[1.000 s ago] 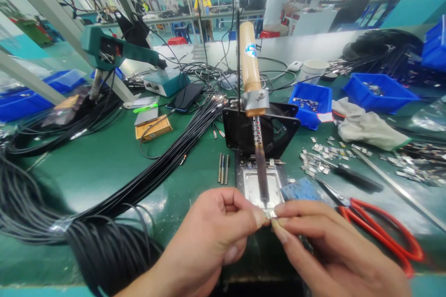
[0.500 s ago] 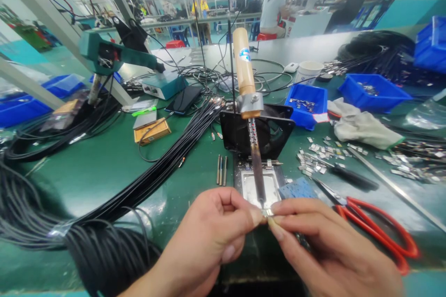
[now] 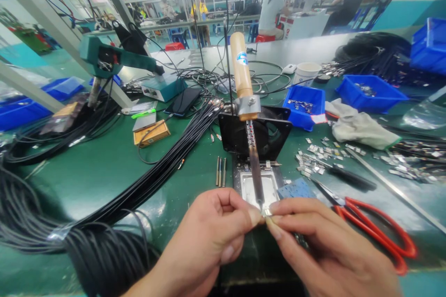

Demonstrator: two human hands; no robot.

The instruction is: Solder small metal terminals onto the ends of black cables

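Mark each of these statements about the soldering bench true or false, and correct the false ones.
1. Both hands pinch one small silver metal part under the tip of the wooden-handled soldering iron. True.
2. The red-handled scissors lie left of the left hand. False: they lie on the green bench beyond the right hand.
3. The soldering iron is clamped in a stand, handle up. True.
4. The white paper cup stands inside the nearer blue plastic bin. False: it stands behind the bin.
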